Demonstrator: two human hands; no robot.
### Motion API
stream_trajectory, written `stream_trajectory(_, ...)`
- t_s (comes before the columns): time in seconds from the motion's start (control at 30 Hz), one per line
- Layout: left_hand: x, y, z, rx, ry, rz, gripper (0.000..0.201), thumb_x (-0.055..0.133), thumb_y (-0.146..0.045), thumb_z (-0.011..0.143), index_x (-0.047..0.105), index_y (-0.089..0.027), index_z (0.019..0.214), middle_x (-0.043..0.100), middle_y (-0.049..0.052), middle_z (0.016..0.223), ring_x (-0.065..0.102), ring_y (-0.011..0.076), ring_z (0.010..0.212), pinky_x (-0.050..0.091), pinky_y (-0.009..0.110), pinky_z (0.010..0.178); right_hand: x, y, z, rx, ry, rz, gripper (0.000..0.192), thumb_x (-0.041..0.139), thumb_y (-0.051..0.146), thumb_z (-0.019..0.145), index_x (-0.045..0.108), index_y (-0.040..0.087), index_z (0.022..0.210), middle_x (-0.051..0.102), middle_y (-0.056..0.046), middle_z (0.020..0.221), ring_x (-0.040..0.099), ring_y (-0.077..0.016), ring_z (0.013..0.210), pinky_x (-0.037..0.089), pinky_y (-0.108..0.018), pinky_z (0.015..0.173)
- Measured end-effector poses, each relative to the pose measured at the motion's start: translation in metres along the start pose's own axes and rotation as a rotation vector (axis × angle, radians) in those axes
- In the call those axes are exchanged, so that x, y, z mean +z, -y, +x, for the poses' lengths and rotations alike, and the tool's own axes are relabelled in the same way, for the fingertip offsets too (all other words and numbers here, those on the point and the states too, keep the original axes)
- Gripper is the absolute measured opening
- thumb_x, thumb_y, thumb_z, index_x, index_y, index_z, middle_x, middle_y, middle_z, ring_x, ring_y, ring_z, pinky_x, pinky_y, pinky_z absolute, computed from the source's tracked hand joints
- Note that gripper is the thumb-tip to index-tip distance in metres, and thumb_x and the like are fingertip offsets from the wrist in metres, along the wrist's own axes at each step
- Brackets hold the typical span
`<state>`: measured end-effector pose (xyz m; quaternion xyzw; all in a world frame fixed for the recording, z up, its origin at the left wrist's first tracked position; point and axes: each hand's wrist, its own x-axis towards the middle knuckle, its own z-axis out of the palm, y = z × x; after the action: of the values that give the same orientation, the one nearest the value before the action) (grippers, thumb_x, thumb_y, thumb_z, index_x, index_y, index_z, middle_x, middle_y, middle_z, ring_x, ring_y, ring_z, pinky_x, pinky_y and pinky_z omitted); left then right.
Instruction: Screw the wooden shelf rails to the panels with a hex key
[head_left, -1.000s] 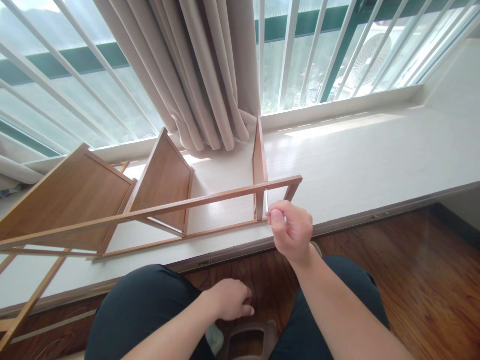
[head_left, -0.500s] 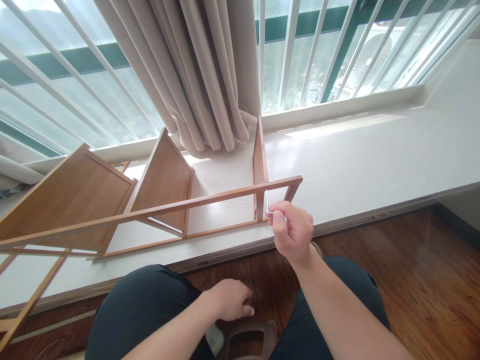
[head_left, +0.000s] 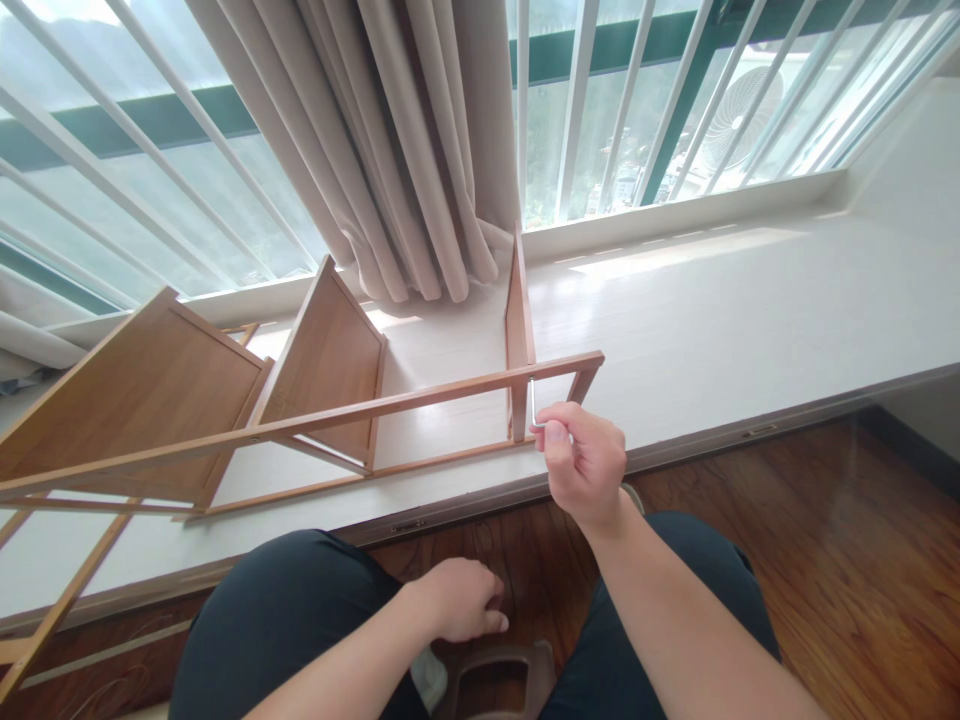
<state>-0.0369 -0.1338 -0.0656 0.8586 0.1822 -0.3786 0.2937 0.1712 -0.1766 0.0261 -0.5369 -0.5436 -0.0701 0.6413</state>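
My right hand (head_left: 585, 455) is closed in a pinch around the short end of an L-shaped hex key (head_left: 534, 402). The key's long arm reaches up to the side rail (head_left: 427, 396) of a wooden shelf unit lying on its side. Its tip meets the rail where a shelf panel (head_left: 519, 310) joins; the screw itself is too small to see. My left hand (head_left: 466, 600) hangs between my knees, wrist bent, fingers loosely curled with nothing visible in them. It is apart from the shelf unit.
The unit lies on a white window ledge (head_left: 712, 310), its other panels (head_left: 326, 370) slanting at the left. A beige curtain (head_left: 405, 150) falls behind it. Barred windows line the back. Below are a wooden floor (head_left: 825, 530) and a brown plastic stool (head_left: 544, 665) between my legs.
The hex key and my right hand have shifted very slightly to the left. The shelf unit and my left hand look the same.
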Motion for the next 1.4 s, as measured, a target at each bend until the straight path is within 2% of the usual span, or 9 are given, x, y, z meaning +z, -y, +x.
stream_trajectory(0.9,0.0000,-0.0002,-0.0005,0.003,0.000,0.002,0.031,0.064,-0.050,0.087,0.078,-0.023,0.093,0.081,0.013,0.106,0.076,0.0382,0.106,0.058,0.046,0.089,-0.0005,0.0021,-0.0007,0.020,0.003,0.028,0.021,0.047,0.013,0.097,0.065,0.020,0.088,0.067,0.002,0.067,0.061,-0.0123,0.056,0.046,-0.026,0.053)
stream_trajectory(1.27,0.0007,0.0002,0.0003,0.006,-0.008,-0.015,0.030,0.065,-0.050,0.086,0.080,-0.024,0.093,0.081,0.012,0.103,0.076,0.0369,0.104,0.058,0.045,0.088,-0.0008,0.0019,-0.0025,0.026,0.013,0.039,0.021,0.046,0.012,0.097,0.063,0.020,0.089,0.062,0.003,0.065,0.060,-0.0119,0.057,0.045,-0.025,0.054)
stream_trajectory(1.4,0.0016,0.0008,0.0008,0.015,-0.015,0.007,0.031,0.065,-0.048,0.087,0.080,-0.023,0.095,0.081,0.013,0.103,0.076,0.0366,0.104,0.058,0.045,0.088,-0.0006,0.0011,-0.0041,0.032,0.017,0.053,0.020,0.047,0.012,0.098,0.061,0.021,0.089,0.059,0.004,0.065,0.055,-0.0104,0.054,0.043,-0.024,0.053)
